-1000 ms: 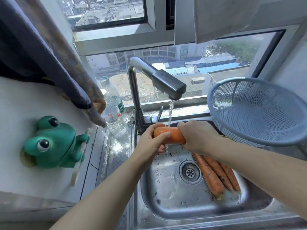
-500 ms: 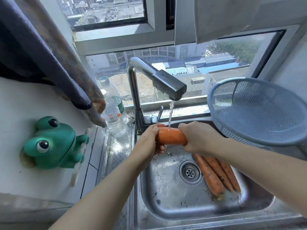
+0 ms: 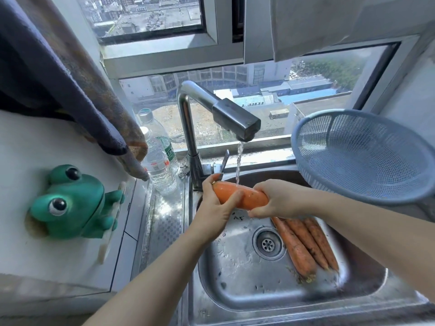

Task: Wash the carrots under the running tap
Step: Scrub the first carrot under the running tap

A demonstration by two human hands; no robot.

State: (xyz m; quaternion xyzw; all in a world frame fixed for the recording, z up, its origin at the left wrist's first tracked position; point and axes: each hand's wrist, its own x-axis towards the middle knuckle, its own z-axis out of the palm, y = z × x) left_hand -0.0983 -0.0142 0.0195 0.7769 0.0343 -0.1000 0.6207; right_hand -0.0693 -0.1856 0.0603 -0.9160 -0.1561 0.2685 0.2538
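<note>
Rinsing step: both hands [image 3: 213,208] [image 3: 275,200] clamp fingers on wet orange carrot [image 3: 244,197] under steel tap [image 3: 235,118]; next, rotate it.

The carrot [image 3: 247,199] is now more tilted, with its blunt left end higher, and a longer part shows. The thumb of the left hand [image 3: 215,209] now lies across its front side.

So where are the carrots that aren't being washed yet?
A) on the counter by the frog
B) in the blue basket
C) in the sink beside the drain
C: three dirty carrots lie in the sink, right of the drain; the blue basket looks empty.
</note>
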